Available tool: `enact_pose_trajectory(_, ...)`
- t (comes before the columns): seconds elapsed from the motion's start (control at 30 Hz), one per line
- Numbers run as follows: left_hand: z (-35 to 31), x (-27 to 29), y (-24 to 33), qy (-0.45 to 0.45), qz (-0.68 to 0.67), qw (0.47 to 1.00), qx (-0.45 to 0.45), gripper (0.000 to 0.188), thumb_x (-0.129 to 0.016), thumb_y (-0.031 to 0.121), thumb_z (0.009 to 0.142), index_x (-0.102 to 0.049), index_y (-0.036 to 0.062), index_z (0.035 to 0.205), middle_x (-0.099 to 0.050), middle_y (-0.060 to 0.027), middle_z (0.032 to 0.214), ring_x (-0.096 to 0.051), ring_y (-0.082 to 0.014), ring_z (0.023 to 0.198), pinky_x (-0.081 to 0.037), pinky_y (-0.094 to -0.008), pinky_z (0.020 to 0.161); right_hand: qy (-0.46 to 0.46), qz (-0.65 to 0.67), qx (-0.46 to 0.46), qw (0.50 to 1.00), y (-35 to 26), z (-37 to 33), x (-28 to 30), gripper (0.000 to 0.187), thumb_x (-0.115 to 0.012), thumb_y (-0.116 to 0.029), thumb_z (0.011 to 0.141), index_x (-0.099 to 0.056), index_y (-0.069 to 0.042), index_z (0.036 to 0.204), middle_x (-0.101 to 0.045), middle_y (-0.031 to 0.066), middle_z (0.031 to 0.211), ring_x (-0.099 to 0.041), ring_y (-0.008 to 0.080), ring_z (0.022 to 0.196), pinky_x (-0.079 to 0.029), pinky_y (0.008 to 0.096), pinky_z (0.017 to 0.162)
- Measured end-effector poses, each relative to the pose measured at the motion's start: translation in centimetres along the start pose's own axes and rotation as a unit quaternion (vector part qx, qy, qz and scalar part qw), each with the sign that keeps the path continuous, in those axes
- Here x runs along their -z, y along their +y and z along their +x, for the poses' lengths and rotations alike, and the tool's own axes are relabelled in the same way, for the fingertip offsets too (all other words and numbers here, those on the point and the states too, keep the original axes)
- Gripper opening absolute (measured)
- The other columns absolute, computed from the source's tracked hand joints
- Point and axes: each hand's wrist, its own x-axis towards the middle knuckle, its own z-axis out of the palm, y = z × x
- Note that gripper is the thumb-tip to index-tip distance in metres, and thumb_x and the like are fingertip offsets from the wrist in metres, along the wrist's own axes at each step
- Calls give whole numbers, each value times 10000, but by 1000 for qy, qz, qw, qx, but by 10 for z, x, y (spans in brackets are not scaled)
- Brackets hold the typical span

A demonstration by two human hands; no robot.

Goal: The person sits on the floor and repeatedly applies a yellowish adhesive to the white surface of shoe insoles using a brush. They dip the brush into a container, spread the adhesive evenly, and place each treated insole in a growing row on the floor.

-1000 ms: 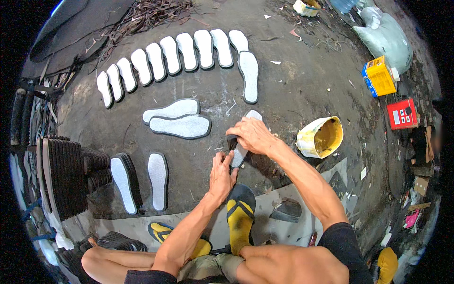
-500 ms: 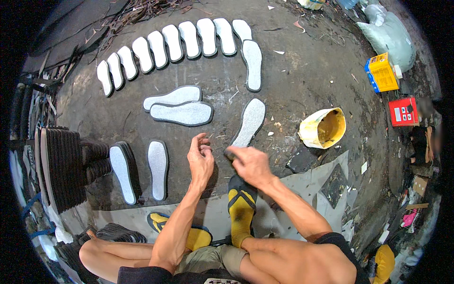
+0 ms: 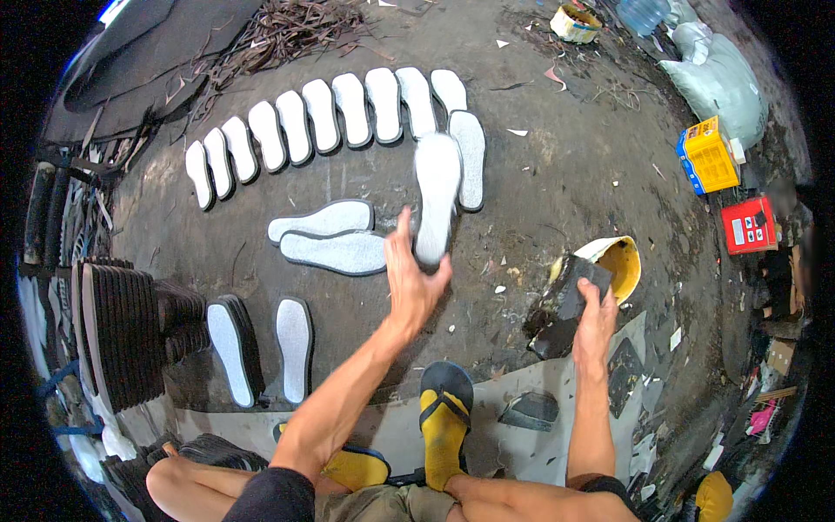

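My left hand has its thumb and fingers at either side of the near end of a white-topped shoe sole. The sole is smeared by motion and overlaps another sole at its right. In my right hand is a dark grey flat piece, gripped at the mouth of a white bucket coated inside with something yellowish. A dark, smeared slab lies beside the bucket. Left of my left hand, two pale-topped soles lie partly overlapped on the ground.
An arc of white-topped soles stretches across the far ground. At left stand a tall stack of dark soles, a smaller pile and a single sole. A yellow container and red box sit at right.
The sole by my feet has moved away from me, now at my left hand. My right hand has left it and gone right to the bucket with the dark grey piece.
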Motion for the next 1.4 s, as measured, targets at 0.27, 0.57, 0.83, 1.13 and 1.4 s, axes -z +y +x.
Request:
enact_pose_trajectory(0.27, 62, -4, -43, 9, 100, 994, -43, 1124, -985, 238, 786, -374, 9, 1701, -555, -262, 1542, -525, -438, 1436, -401, -538, 1261, 51, -98, 31, 993, -17, 6, 26, 390, -725, -243, 1045, -734, 18, 1335, -771, 83, 1215, -679, 211, 1103, -516, 369, 1048)
enact_pose_trajectory(0.57, 90, 204, -145, -316, 305, 896, -62, 1098, -1034, 374, 684, -548, 165, 1646, -577, -169, 1603, -500, -408, 1528, -345, -637, 1288, 199, -576, 127, 782, 5, 117, 96, 564, -763, -325, 971, -734, 25, 1412, -773, 304, 1297, -745, 498, 1204, -580, 553, 1074)
enact_pose_trajectory(0.83, 64, 256, -146, -29, 289, 955, 67, 631, -991, 274, 813, -679, -8, 1283, -720, -189, 1212, -683, -377, 1174, -542, -484, 1025, 233, -207, 41, 950, -16, 91, 147, 547, -808, -372, 970, -746, 102, 1235, -817, 277, 1176, -790, 384, 1071, -585, 517, 963)
enact_pose_trajectory(1.13, -86, 63, 5, -120, 28, 992, 36, 821, -908, 99, 841, -547, 57, 1577, -548, -273, 1382, -570, -458, 1260, -494, -549, 1092, -129, -165, 67, 976, -105, -95, 23, 329, -791, -264, 1022, -783, 10, 1204, -783, 23, 988, -668, 103, 882, -559, 335, 821)
enact_pose_trajectory(1.4, -126, 55, 33, -236, 161, 955, 77, 758, -927, 185, 833, -647, 124, 1534, -537, -240, 1421, -540, -433, 1319, -472, -539, 1106, -100, -204, 163, 960, -34, -31, -136, 322, -782, -284, 1017, -744, 34, 1050, -761, 257, 851, -755, 380, 752, -595, 475, 747)
